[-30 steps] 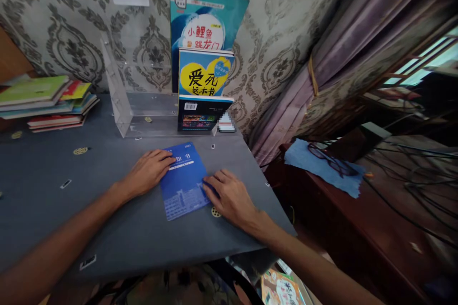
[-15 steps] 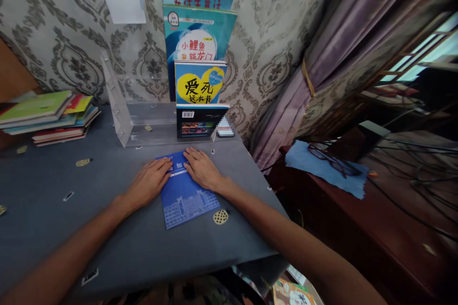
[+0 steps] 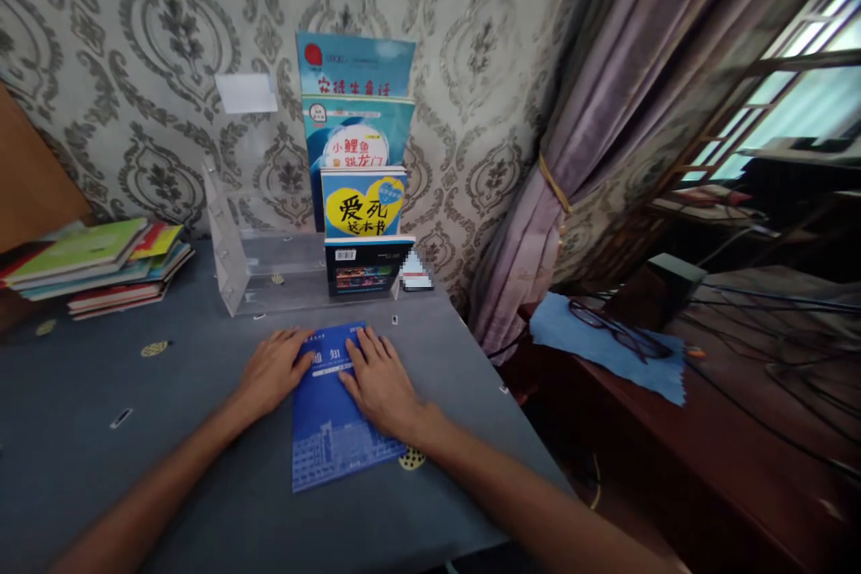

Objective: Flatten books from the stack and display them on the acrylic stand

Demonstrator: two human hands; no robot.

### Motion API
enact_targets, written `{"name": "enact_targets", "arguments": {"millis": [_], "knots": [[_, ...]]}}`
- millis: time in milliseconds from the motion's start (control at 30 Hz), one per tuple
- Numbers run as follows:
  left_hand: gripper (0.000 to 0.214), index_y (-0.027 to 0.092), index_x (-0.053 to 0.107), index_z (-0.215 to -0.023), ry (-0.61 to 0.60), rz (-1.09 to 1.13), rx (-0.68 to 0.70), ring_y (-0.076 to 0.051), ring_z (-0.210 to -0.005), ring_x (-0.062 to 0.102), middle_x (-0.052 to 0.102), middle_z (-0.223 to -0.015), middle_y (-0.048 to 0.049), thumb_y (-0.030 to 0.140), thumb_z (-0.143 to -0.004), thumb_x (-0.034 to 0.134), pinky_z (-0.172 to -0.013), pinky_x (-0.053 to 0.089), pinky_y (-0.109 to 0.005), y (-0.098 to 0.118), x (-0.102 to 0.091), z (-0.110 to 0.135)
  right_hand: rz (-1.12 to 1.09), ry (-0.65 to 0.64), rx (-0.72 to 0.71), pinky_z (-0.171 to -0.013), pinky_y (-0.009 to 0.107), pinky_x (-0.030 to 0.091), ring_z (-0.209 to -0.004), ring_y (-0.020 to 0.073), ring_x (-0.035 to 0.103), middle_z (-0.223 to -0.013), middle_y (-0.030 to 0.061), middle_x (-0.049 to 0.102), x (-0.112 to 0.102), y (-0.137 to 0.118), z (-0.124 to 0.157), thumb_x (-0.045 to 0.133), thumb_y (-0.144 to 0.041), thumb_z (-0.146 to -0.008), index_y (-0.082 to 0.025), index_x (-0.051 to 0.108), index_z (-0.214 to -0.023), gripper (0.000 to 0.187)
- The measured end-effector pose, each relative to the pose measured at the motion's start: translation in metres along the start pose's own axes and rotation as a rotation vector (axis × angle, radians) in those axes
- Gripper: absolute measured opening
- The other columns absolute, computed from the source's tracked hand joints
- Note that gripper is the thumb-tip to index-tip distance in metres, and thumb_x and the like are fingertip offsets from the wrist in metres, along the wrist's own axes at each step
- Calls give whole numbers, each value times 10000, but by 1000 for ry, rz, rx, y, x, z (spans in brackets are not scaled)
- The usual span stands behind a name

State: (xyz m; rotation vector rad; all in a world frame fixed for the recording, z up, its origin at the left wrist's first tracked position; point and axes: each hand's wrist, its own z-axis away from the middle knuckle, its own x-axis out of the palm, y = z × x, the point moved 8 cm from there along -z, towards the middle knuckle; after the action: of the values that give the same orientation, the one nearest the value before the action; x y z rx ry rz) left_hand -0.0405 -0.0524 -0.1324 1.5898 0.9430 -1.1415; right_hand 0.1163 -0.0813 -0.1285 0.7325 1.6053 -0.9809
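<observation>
A blue booklet [image 3: 326,430] with white lettering and a pale building print lies flat on the grey tablecloth. My left hand [image 3: 274,369] rests at its upper left edge, fingers stretched forward and the thumb over the cover. On the upper right of the cover lies my right hand [image 3: 385,381], palm down, its fingers apart. Just beyond the booklet stands a clear acrylic rack [image 3: 232,273]. Its right side holds several books in rising steps: a black one [image 3: 363,269] in front, a blue and yellow one [image 3: 360,204], and two teal ones [image 3: 396,121] behind.
A stack of books [image 3: 87,265] sits at the back left against the patterned wall. Right of the table, a dark red cabinet [image 3: 646,457] carries glasses [image 3: 622,332] on a blue cloth [image 3: 552,323], plus tangled cables. A purple curtain [image 3: 517,260] hangs at the back right.
The view has tilted up, so everything sits lower in it. The booklet has turned slightly. My left hand has shifted outward, showing more of the title, and my right hand lies further over the cover.
</observation>
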Motion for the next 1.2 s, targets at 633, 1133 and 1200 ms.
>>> {"name": "enact_targets", "arguments": {"millis": [633, 1133, 1200], "knots": [[402, 204, 506, -695, -198, 761, 56, -171, -687, 527, 546, -685, 30, 550, -621, 698, -629, 409, -260, 1, -19, -44, -455, 169, 148, -1128, 487, 383, -1330, 323, 525, -1434, 195, 559, -13, 45, -6, 649, -234, -827, -145, 335, -1550, 794], [623, 178, 611, -972, -499, 1126, -68, -145, -679, 597, 636, -829, -28, 659, -631, 810, -444, 430, -192, 19, 7, -13, -1372, 144, 138, -480, 227, 456, -499, 86, 451, -559, -86, 450, -13, 94, -28, 794, -544, -645, -202, 562, -737, 423], [604, 180, 620, -971, -480, 1102, -60, -147, -688, 599, 636, -823, -29, 669, -658, 785, -462, 445, -196, 18, 8, -17, -1357, 183, 131, -532, 245, 506, -545, 96, 485, -596, -73, 477, -15, 98, -30, 789, -546, -646, -202, 560, -736, 423]]}}
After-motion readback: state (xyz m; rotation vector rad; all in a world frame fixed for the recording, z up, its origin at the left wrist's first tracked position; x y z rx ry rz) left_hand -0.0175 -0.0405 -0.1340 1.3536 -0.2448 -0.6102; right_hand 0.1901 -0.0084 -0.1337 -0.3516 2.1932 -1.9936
